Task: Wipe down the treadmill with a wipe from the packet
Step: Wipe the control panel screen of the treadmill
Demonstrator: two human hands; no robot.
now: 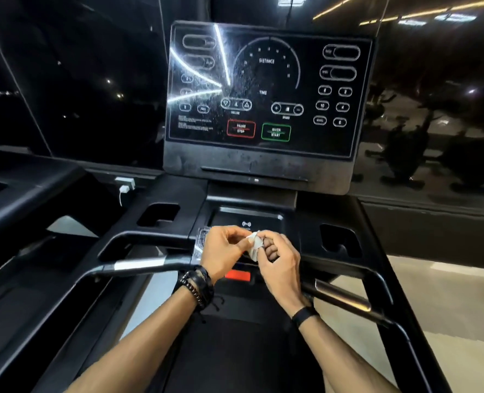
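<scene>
A small white wipe (254, 245) is bunched between both hands, just above the treadmill's centre tray (246, 218). My left hand (225, 252) pinches its left edge. My right hand (277, 260) curls round its right side with thumb and fingers. A shiny packet (200, 241) lies partly hidden behind my left hand, on the tray's left edge. The black treadmill console (266, 89) with its dusty, streaked control panel stands upright straight ahead. Its "pause stop" and "quick start" buttons show.
Black handlebars (138, 263) with silver grip sensors run left and right below my hands. Cup holders (158, 214) sit on both sides of the tray. A red safety key (237, 276) lies beneath my hands. A white charger (125, 186) is plugged in at the left. Dark glass surrounds the console.
</scene>
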